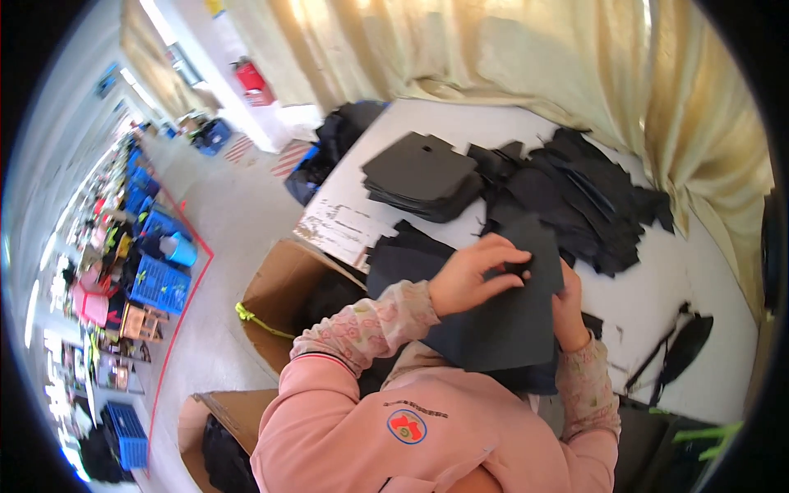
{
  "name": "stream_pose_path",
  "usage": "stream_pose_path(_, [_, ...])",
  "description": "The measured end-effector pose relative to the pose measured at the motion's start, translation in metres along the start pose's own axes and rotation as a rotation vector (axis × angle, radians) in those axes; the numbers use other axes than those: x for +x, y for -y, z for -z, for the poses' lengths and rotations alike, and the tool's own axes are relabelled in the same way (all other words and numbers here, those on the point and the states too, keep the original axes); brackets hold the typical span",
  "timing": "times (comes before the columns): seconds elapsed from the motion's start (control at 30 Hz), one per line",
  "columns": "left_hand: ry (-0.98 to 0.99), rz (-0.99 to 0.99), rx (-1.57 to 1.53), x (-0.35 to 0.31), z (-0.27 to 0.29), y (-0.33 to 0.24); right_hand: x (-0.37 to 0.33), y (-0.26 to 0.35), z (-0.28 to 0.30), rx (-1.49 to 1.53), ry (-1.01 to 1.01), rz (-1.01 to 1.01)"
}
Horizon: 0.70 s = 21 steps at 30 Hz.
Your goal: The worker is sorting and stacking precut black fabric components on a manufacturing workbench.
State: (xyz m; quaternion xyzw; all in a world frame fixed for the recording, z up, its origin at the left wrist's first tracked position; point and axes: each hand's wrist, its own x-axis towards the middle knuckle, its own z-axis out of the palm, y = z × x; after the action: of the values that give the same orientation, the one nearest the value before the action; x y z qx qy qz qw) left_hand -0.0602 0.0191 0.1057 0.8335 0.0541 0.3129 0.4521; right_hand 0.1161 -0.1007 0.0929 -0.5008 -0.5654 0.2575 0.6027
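A flat black panel (514, 329), apparently of stiff sheet or fabric, is held up in front of my body. My right hand (569, 308) grips its right edge, with part of the fingers hidden behind it. Over the panel's upper part, my left hand (481, 275) is closed with thumb and fingertips drawn together. Something small and dark shows between those fingertips, too small to make out. Beyond the hands lies a neat stack of similar black panels (419, 172), the top one with a small hole. Crumpled black fabric pieces (575, 193) lie right of the stack.
The white table (345, 209) reaches back to beige curtains (509, 57). On its right lies a black item with straps (686, 345). Cardboard boxes (275, 275) holding dark material stand at my left. Farther left are blue crates (160, 283) and a red floor line (177, 320).
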Motion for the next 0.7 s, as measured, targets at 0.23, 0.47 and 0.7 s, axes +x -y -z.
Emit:
stream_pose_path(0.23, [-0.094, 0.083, -0.084, 0.013, -0.008, 0.001, 0.006, -0.002, 0.012, 0.044, 0.138, 0.010])
stream_pose_path(0.47, [-0.048, -0.221, 0.435, 0.026, -0.003, -0.020, 0.000, 0.022, 0.037, 0.862, 0.283, -0.588])
stream_pose_path(0.7, [-0.218, 0.079, -0.142, 0.006, 0.032, -0.029, -0.002, -0.001, 0.058, 0.170, 0.380, -0.306])
